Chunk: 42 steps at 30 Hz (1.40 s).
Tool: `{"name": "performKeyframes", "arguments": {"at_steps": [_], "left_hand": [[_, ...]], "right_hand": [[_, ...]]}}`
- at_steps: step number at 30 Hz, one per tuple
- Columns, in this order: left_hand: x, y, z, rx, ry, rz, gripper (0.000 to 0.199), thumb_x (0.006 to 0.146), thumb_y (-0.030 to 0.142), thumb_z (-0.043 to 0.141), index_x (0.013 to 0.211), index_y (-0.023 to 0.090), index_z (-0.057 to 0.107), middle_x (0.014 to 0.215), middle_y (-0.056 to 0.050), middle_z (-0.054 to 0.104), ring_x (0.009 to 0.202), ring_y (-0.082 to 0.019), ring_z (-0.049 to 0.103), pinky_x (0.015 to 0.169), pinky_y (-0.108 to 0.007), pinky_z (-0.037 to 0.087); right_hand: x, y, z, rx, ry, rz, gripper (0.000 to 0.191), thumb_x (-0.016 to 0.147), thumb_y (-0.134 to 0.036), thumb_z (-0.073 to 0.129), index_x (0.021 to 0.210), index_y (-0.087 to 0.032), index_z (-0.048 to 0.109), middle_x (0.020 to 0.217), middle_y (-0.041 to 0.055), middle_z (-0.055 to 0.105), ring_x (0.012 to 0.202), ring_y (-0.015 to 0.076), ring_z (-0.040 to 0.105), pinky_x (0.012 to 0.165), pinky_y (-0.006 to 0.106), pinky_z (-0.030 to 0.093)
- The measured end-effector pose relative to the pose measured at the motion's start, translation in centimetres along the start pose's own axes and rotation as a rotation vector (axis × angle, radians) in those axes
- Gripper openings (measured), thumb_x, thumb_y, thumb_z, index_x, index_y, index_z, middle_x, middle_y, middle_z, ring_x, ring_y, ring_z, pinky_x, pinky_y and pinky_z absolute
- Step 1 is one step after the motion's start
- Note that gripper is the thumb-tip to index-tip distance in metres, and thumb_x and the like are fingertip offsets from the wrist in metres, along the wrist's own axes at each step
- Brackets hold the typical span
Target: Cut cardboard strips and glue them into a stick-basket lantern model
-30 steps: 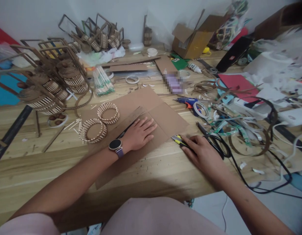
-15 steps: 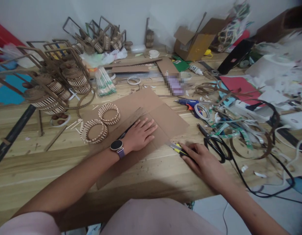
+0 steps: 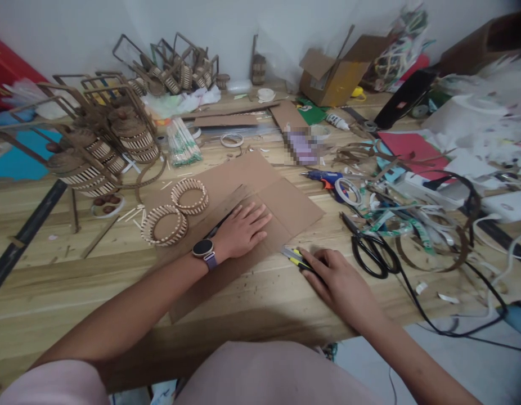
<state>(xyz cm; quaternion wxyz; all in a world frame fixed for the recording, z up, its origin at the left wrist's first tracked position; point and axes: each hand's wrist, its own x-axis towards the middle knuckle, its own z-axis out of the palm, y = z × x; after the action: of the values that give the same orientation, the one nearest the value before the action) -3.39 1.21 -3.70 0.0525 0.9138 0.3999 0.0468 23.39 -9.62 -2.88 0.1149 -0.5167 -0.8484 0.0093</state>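
My left hand [image 3: 243, 228] lies flat with fingers spread on a sheet of brown cardboard [image 3: 294, 205]. A thin dark strip [image 3: 220, 222] shows beside that hand, partly hidden under it. In my right hand [image 3: 334, 275] is a yellow and black utility knife [image 3: 297, 259], its blade out and pointing left near the cardboard's lower right edge. Two rings of small wooden sticks, one nearer [image 3: 164, 226] and one farther [image 3: 189, 197], rest on the left part of the cardboard. Black-handled scissors [image 3: 370, 250] lie to the right of my right hand.
A blue glue gun [image 3: 323, 176] and a roll of tape [image 3: 348, 191] lie beyond the scissors. Stick-and-rope baskets with tall handles [image 3: 134, 135] stand at left. A bag of sticks [image 3: 182, 143], a small dish of brown balls [image 3: 106, 205] and an open box [image 3: 345, 67] are farther off.
My right hand has moved slightly left with the utility knife, bringing the blade closer to the cardboard's edge. My left hand stays spread on the cardboard.
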Motion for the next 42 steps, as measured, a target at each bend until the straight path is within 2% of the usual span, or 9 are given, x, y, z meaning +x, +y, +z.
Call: {"name": "performKeyframes", "arguments": {"at_steps": [4, 7, 11, 14, 17, 22, 29, 35, 42], "left_hand": [[0.6, 0.0, -0.3, -0.003, -0.018, -0.014, 0.053, 0.105, 0.045, 0.029, 0.152, 0.023, 0.037, 0.162, -0.008, 0.033, 0.150, -0.032, 0.027, 0.120, -0.054, 0.025], [0.0, -0.1, -0.8, -0.014, -0.009, 0.008, 0.053, 0.105, 0.043, 0.027, 0.152, 0.020, 0.037, 0.162, -0.011, 0.030, 0.150, -0.032, 0.026, 0.119, -0.054, 0.027], [-3.1, 0.2, -1.5, 0.004, 0.040, 0.045, 0.057, 0.106, 0.045, 0.021, 0.152, 0.016, 0.038, 0.162, -0.011, 0.030, 0.152, -0.030, 0.020, 0.122, -0.051, 0.021], [-5.4, 0.6, -1.3, 0.004, -0.018, 0.062, 0.063, 0.105, 0.051, 0.017, 0.153, 0.015, 0.035, 0.162, -0.010, 0.031, 0.152, -0.028, 0.022, 0.122, -0.048, 0.023], [-6.4, 0.8, -0.7, -0.004, -0.044, 0.066, 0.066, 0.104, 0.054, 0.015, 0.154, 0.014, 0.034, 0.162, -0.010, 0.031, 0.152, -0.027, 0.024, 0.123, -0.046, 0.022], [-6.2, 0.7, -0.3, -0.013, 0.007, 0.048, 0.063, 0.105, 0.052, 0.016, 0.153, 0.016, 0.035, 0.161, -0.009, 0.033, 0.152, -0.025, 0.024, 0.123, -0.044, 0.022], [-6.1, 0.9, -0.5, -0.037, -0.010, 0.032, 0.063, 0.105, 0.051, 0.015, 0.153, 0.014, 0.035, 0.161, -0.008, 0.032, 0.151, -0.025, 0.025, 0.123, -0.044, 0.022], [-6.1, 0.9, -0.5, -0.047, 0.014, 0.028, 0.060, 0.106, 0.049, 0.017, 0.152, 0.017, 0.037, 0.160, -0.008, 0.035, 0.151, -0.023, 0.026, 0.123, -0.044, 0.022], [-6.1, 0.9, -0.8, -0.072, -0.009, 0.016, 0.063, 0.105, 0.050, 0.013, 0.153, 0.015, 0.036, 0.161, -0.008, 0.032, 0.152, -0.024, 0.025, 0.123, -0.045, 0.021]], "right_hand": [[1.0, -0.1, 0.1, -0.040, -0.012, 0.010, 0.045, 0.100, -0.040, 0.043, 0.134, -0.018, 0.062, 0.099, 0.0128, 0.063, 0.090, 0.0261, 0.061, 0.077, 0.039, 0.054], [1.4, 0.4, 0.2, -0.035, 0.001, 0.012, 0.045, 0.101, -0.040, 0.041, 0.134, -0.018, 0.061, 0.101, 0.0127, 0.063, 0.092, 0.0261, 0.061, 0.079, 0.039, 0.053], [1.9, 1.3, 0.5, -0.017, 0.031, 0.028, 0.046, 0.101, -0.041, 0.039, 0.134, -0.019, 0.062, 0.101, 0.0133, 0.062, 0.093, 0.0268, 0.060, 0.082, 0.041, 0.053], [2.4, 1.9, 0.8, 0.001, 0.033, 0.030, 0.047, 0.100, -0.042, 0.039, 0.134, -0.018, 0.063, 0.101, 0.0134, 0.062, 0.093, 0.0271, 0.060, 0.083, 0.043, 0.053], [2.6, 2.1, 0.9, 0.003, 0.029, 0.026, 0.048, 0.100, -0.042, 0.040, 0.134, -0.017, 0.063, 0.101, 0.0137, 0.062, 0.093, 0.0279, 0.060, 0.083, 0.043, 0.053], [1.8, 1.7, 0.6, 0.030, 0.033, 0.002, 0.047, 0.100, -0.041, 0.041, 0.135, -0.017, 0.063, 0.099, 0.0133, 0.063, 0.091, 0.0267, 0.061, 0.081, 0.042, 0.054], [2.3, 0.4, 0.3, -0.006, 0.014, -0.025, 0.047, 0.100, -0.040, 0.040, 0.131, -0.015, 0.065, 0.099, 0.0145, 0.063, 0.091, 0.0273, 0.061, 0.079, 0.041, 0.055], [1.4, -0.6, 0.4, 0.025, 0.002, -0.028, 0.044, 0.100, -0.040, 0.043, 0.133, -0.019, 0.063, 0.098, 0.0122, 0.063, 0.089, 0.0255, 0.061, 0.078, 0.039, 0.055], [1.9, -1.8, 0.7, -0.005, -0.006, -0.050, 0.044, 0.100, -0.038, 0.043, 0.133, -0.017, 0.061, 0.098, 0.0124, 0.063, 0.089, 0.0256, 0.061, 0.078, 0.040, 0.055]]}}
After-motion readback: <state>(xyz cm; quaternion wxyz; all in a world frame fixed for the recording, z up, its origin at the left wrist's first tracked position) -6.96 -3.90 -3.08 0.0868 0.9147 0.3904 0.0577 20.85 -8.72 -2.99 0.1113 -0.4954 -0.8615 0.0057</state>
